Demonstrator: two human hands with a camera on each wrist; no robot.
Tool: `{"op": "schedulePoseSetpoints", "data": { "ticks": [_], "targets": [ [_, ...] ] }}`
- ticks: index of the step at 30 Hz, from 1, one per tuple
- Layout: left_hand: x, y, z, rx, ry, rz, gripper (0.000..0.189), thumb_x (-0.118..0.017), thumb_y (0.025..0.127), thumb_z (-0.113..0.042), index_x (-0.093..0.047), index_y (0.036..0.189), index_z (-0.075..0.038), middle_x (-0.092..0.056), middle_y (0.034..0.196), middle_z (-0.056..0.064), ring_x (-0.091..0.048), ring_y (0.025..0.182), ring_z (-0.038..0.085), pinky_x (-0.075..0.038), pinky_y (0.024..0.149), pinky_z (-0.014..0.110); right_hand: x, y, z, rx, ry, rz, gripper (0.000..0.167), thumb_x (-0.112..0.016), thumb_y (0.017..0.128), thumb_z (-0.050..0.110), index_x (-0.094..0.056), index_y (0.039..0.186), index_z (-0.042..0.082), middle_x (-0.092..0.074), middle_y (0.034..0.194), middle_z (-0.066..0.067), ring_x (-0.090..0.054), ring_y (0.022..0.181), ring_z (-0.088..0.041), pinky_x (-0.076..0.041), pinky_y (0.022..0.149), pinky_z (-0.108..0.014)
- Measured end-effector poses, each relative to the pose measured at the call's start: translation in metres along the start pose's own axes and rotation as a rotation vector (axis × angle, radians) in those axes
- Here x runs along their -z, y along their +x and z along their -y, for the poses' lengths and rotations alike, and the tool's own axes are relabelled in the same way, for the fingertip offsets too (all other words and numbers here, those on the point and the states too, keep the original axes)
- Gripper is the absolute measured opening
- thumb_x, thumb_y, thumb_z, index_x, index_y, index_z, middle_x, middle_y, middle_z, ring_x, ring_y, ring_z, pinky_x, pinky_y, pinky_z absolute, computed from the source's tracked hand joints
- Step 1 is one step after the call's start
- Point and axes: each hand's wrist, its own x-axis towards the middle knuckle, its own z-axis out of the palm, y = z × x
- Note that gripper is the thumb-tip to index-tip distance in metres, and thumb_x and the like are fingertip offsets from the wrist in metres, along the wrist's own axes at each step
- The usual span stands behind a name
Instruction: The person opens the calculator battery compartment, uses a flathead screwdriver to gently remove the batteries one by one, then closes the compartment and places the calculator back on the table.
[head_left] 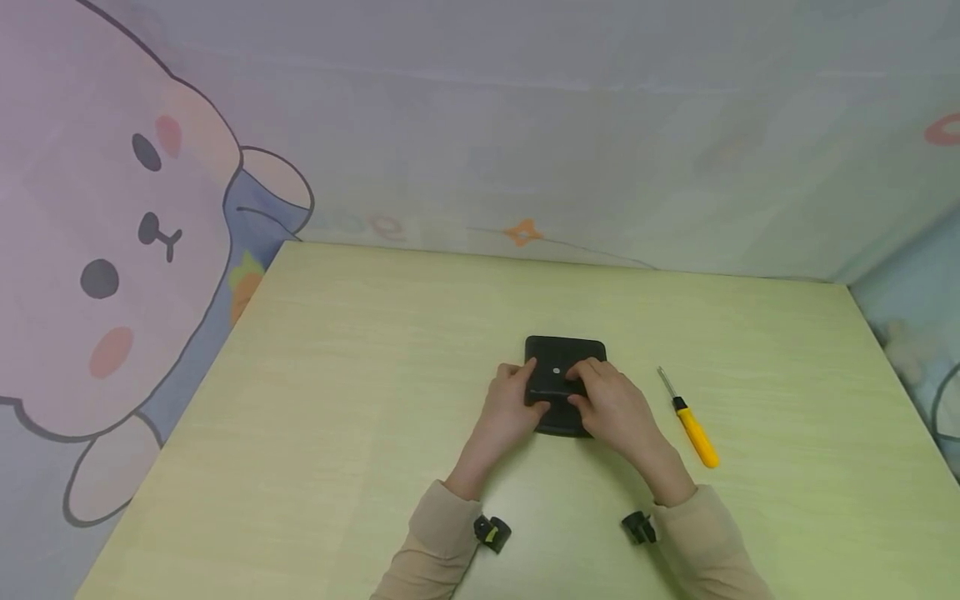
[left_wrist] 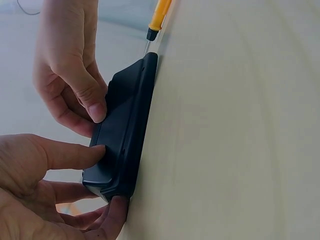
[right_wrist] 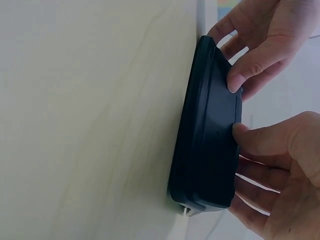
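Observation:
A black plastic case (head_left: 564, 349), rectangular with a raised upper part and a small pale round spot on top, lies on the table in the head view. My left hand (head_left: 506, 410) grips its left side, thumb on the near face of the raised part. In the left wrist view several fingers of that hand wrap the case's end. From the right, my right hand (head_left: 618, 414) holds the raised part, its thumb against the near face and its fingers over the top. The case's underside is hidden. A yellow-handled screwdriver (head_left: 697, 436) lies right of the right hand, touched by neither.
The pale wooden table (head_left: 360, 350) reaches back to a hanging cloth (head_left: 465, 150) with a cartoon animal printed at left. Each wrist wears a small black camera, the left (head_left: 492, 533) and the right (head_left: 639, 527), close above the tabletop.

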Motion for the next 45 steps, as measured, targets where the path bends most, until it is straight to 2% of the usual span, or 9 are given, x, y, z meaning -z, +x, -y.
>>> {"op": "schedulePoseSetpoints", "data": {
  "ticks": [8, 19, 28, 36, 45],
  "targets": [
    [-0.0006, 0.0004, 0.0013, 0.003, 0.009, 0.003, 0.065, -0.069, 0.086, -0.010, -0.041, 0.143, 0.001, -0.046, 0.132, 0.025, -0.050, 0.119, 0.038, -0.044, 0.099, 0.047, 0.0031, -0.0007, 0.0012, -0.026, 0.036, 0.026, 0.025, -0.075, 0.080, 0.005, -0.064, 0.103, 0.001, -0.067, 0.098, -0.014, -0.063, 0.088, -0.027, -0.054, 0.075, -0.041],
    [-0.0008, 0.0010, 0.0012, 0.006, 0.002, 0.001, 0.066, -0.069, 0.085, -0.010, -0.041, 0.144, 0.001, -0.046, 0.132, 0.024, -0.050, 0.119, 0.037, -0.044, 0.099, 0.047, 0.0034, -0.0022, 0.0015, 0.021, 0.023, -0.087, 0.019, -0.074, 0.080, 0.003, -0.066, 0.097, 0.003, -0.067, 0.091, -0.012, -0.061, 0.083, -0.027, -0.052, 0.074, -0.041],
    [0.0005, 0.0010, -0.0003, 0.004, 0.000, 0.003, 0.065, -0.068, 0.086, -0.010, -0.040, 0.144, 0.001, -0.045, 0.133, 0.024, -0.049, 0.120, 0.037, -0.045, 0.098, 0.047, 0.0054, -0.0016, 0.0033, 0.027, 0.036, -0.103, 0.018, -0.072, 0.081, 0.002, -0.069, 0.099, 0.002, -0.068, 0.090, -0.011, -0.062, 0.082, -0.025, -0.053, 0.073, -0.038],
    [0.0006, 0.0008, -0.0002, 0.003, 0.010, 0.004, 0.066, -0.069, 0.086, -0.011, -0.040, 0.144, 0.000, -0.045, 0.133, 0.024, -0.049, 0.121, 0.038, -0.045, 0.099, 0.047, 0.0037, -0.0006, 0.0041, 0.002, 0.021, -0.103, 0.006, -0.069, 0.085, 0.003, -0.070, 0.091, 0.004, -0.066, 0.084, -0.008, -0.059, 0.075, -0.021, -0.051, 0.068, -0.035],
    [0.0011, 0.0014, -0.0004, 0.003, 0.012, 0.003, 0.066, -0.069, 0.086, -0.011, -0.040, 0.144, 0.000, -0.045, 0.133, 0.024, -0.050, 0.119, 0.037, -0.045, 0.097, 0.047, 0.0042, -0.0010, 0.0043, -0.021, 0.037, -0.124, 0.005, -0.069, 0.084, 0.002, -0.070, 0.088, 0.006, -0.066, 0.084, -0.008, -0.059, 0.074, -0.021, -0.052, 0.067, -0.034]
  ]
}}
